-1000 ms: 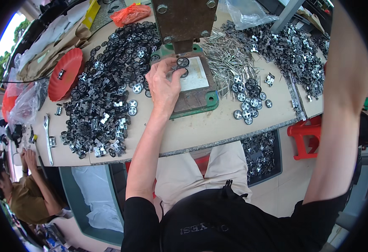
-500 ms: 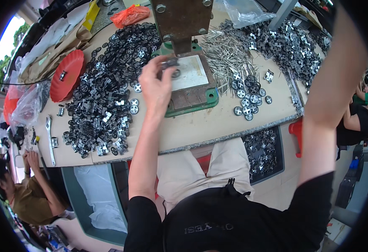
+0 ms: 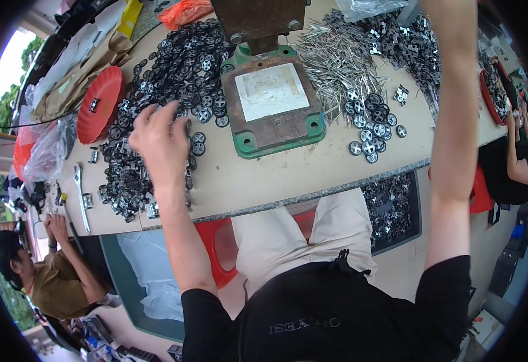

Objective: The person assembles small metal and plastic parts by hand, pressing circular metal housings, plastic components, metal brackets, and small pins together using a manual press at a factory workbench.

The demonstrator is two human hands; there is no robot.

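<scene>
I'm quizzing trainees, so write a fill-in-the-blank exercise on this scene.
1. The left hand is over the pile of dark parts to the ____ of the press.
2. The dish is coloured ____.
3. Metal pins lie to the press's ____.
4. The right forearm leaves the picture at its ____ edge.

Missing words: left; red; right; top.
</scene>
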